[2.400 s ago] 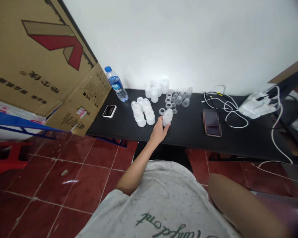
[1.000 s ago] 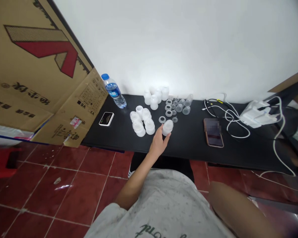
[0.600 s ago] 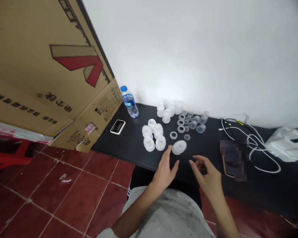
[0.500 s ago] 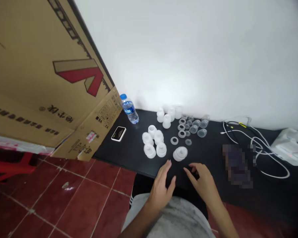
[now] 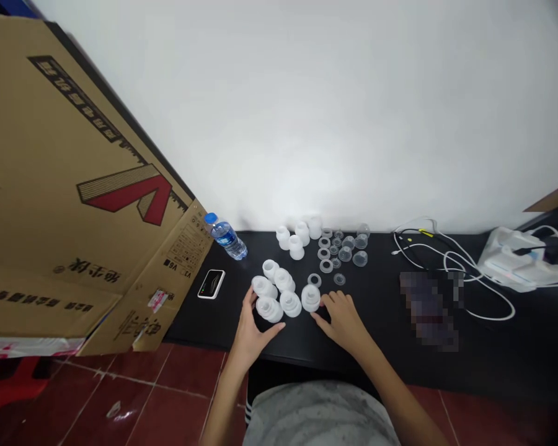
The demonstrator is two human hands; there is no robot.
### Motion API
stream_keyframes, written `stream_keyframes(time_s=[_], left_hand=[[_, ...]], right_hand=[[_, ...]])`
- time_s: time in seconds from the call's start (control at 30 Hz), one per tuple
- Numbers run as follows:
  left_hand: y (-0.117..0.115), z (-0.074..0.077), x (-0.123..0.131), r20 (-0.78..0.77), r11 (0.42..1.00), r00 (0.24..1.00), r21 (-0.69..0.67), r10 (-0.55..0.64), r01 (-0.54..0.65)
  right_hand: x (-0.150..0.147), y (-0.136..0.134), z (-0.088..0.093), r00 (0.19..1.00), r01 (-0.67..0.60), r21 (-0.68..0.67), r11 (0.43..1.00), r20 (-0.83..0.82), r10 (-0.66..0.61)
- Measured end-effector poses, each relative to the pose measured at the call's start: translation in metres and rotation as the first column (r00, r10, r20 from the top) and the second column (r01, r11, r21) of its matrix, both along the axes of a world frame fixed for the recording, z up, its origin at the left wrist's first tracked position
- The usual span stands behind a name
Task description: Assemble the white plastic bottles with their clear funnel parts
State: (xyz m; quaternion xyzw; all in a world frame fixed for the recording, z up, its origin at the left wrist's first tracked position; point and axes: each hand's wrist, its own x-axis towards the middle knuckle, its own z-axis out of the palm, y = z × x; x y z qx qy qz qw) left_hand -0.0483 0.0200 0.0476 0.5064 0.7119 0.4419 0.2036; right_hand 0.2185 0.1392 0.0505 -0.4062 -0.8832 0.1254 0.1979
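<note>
Several frosted white plastic cups [image 5: 276,296] stand in a tight group on the black table top [image 5: 376,347], some stacked. My left hand [image 5: 252,328] curves around the group's left and front side, its fingers against the lowest stack [image 5: 268,308]. My right hand [image 5: 341,319] lies flat-fingered on the table, with its fingertips at the base of a white cup [image 5: 310,298]. Neither hand lifts anything. Behind the group are more white cups [image 5: 296,238], clear rings [image 5: 326,266] and small clear cups [image 5: 345,254].
A large cardboard sheet [image 5: 74,204] leans in at the left, beside a water bottle [image 5: 227,240] and a small black device [image 5: 211,284]. To the right lie a blurred phone [image 5: 428,310], white cables [image 5: 451,266] and a white unit [image 5: 516,269]. Red floor tiles [image 5: 177,396] show below.
My right hand has come into view, and both hands now rest at the white cups. The white cup has shifted left toward the group. The view has swung, lowering the table in the picture.
</note>
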Motion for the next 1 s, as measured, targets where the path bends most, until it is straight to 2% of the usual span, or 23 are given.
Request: stream_keyframes(time_s=[0.17,0.3,0.37,0.43,0.5,0.53,0.57,0.6,0.67,0.7,0.73,0.8,0.87,0.93,1.0], left_hand=[[0.009,-0.015,-0.01,-0.046,1.0,0.999,-0.014,-0.027,0.026],[0.003,-0.014,-0.017,-0.057,0.999,0.998,0.009,-0.039,0.04],[-0.008,-0.012,-0.017,-0.073,0.998,0.997,0.053,0.032,-0.028],[-0.024,-0.015,-0.011,-0.12,0.973,0.975,0.16,0.185,-0.165],[-0.041,-0.02,0.001,-0.208,0.9,0.908,0.33,0.364,-0.285],[-0.049,-0.023,0.01,-0.257,0.869,0.873,0.398,0.414,-0.294],[-0.055,-0.024,0.022,-0.306,0.867,0.867,0.436,0.394,-0.24],[-0.058,-0.025,0.035,-0.351,0.902,0.89,0.412,0.29,-0.131],[-0.054,-0.023,0.064,-0.396,0.961,0.917,0.232,-0.049,0.151],[-0.047,-0.02,0.08,-0.394,0.958,0.899,0.125,-0.191,0.259],[-0.036,-0.017,0.095,-0.389,0.944,0.878,0.054,-0.28,0.325],[-0.01,-0.013,0.122,-0.392,0.934,0.858,-0.01,-0.333,0.358],[0.019,-0.012,0.14,-0.418,0.942,0.855,-0.01,-0.308,0.334],[0.043,-0.015,0.149,-0.43,0.956,0.866,0.026,-0.254,0.293],[0.057,-0.019,0.152,-0.417,0.954,0.877,0.066,-0.239,0.292]], right_hand=[[-0.018,-0.005,0.0,1.0,-0.004,0.0,1.0,-0.021,0.004],[-0.018,-0.011,-0.002,0.998,-0.029,-0.014,0.999,-0.048,0.029],[-0.006,-0.009,-0.006,0.995,-0.02,-0.029,0.999,-0.095,0.017],[0.014,-0.001,-0.011,0.988,0.04,-0.032,0.999,-0.147,-0.044],[0.039,0.011,-0.017,0.974,0.151,0.007,0.989,-0.17,-0.147],[0.05,0.017,-0.02,0.964,0.215,0.039,0.976,-0.167,-0.206],[0.059,0.023,-0.022,0.956,0.263,0.068,0.962,-0.155,-0.25],[0.065,0.029,-0.024,0.947,0.305,0.097,0.947,-0.138,-0.291],[0.068,0.038,-0.025,0.933,0.357,0.149,0.922,-0.096,-0.346],[0.065,0.042,-0.025,0.929,0.37,0.17,0.913,-0.076,-0.362],[0.059,0.044,-0.025,0.927,0.375,0.187,0.908,-0.058,-0.371],[0.045,0.048,-0.023,0.929,0.367,0.201,0.908,-0.036,-0.368],[0.034,0.049,-0.021,0.939,0.343,0.197,0.919,-0.033,-0.343],[0.032,0.047,-0.02,0.949,0.315,0.194,0.929,-0.053,-0.311],[0.038,0.041,-0.02,0.955,0.295,0.196,0.935,-0.105,-0.279]])
